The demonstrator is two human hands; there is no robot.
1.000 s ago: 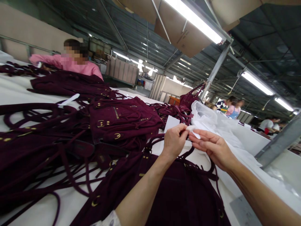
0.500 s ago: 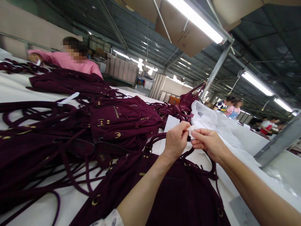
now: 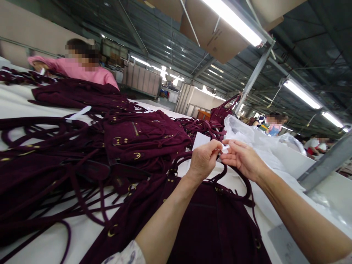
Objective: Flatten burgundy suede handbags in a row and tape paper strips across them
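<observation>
A small white piece is pinched between the fingers of my left hand and my right hand. Both hands are above the handles of a dark maroon bag lying in front of me. My left fingers are closed at the piece's left side; my right thumb and fingertips hold its other side. Whether it is paper or tape is too small to tell. Behind my left hand lies a white card.
More maroon bags with tangled straps cover the white table to the left. White plastic wrapping and a metal post stand at right. Across the table, a person in pink handles straps. A grey card lies at lower right.
The white piece looks smaller and more folded between my fingers. My right hand has turned slightly, its lower fingers more extended. The view has shifted a little.
</observation>
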